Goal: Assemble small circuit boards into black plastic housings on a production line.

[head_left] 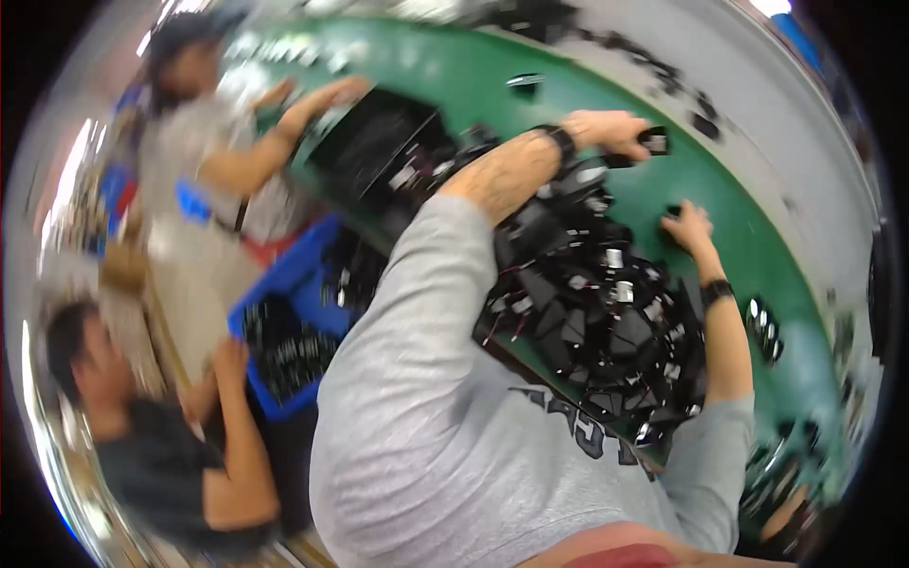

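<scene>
Angular, plastic-looking black parts [630, 331], some glossy, lie heaped with thin reddish wires [520, 328] beside the smooth green tabletop [757, 227]. The left arm stretches past the heap, and the left hand [606, 131] pinches a small boxy black part [655, 141] over the table. The right hand [696, 227] reaches forward, fingers curled at a dark piece [673, 211]; I cannot tell whether they grip it.
</scene>
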Tool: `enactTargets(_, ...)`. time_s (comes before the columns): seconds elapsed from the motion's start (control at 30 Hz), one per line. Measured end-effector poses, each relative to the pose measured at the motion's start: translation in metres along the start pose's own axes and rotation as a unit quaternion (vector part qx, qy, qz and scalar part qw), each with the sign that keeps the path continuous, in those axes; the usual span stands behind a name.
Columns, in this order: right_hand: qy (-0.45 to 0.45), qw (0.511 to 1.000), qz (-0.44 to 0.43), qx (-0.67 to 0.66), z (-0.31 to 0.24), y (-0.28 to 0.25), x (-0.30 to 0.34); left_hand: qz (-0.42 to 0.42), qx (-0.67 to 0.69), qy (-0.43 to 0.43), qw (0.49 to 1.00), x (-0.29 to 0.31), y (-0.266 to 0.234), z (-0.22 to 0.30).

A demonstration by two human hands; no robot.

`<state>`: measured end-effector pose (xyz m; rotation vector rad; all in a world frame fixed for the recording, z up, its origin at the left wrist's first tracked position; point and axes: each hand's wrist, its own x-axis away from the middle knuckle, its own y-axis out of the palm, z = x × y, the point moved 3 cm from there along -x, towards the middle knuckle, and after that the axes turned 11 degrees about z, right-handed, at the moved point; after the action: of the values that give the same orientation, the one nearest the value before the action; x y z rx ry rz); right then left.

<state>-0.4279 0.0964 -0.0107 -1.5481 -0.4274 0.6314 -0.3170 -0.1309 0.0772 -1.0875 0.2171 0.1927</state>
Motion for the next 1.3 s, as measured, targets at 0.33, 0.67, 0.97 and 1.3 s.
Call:
enactTargets(0.33,0.029,0.901,-0.125,-0.415,0.053,-0.057,-0.022,0.505,0.377,-0.054,0.774,0.361,-0.146,0.043)
enactTargets(0.67,-0.071,0.555,-0.508,-0.655,-0.324,-0.191,0.240,0.548,0.024,-0.560,0.621,0.658,0.085,-0.094)
enactTargets(0.97,-0.223,0.893,-0.142,-0.364,-0.505,0.100,0.273,0.362,-0.062,-0.649,0.666,0.635,0.122,-0.073)
enactTargets(1.3,-0.370,0.868,-0.134,-0.303,-0.476,0.128,0.297,0.381,0.011,-0.537,0.753,0.600,0.091,-0.044)
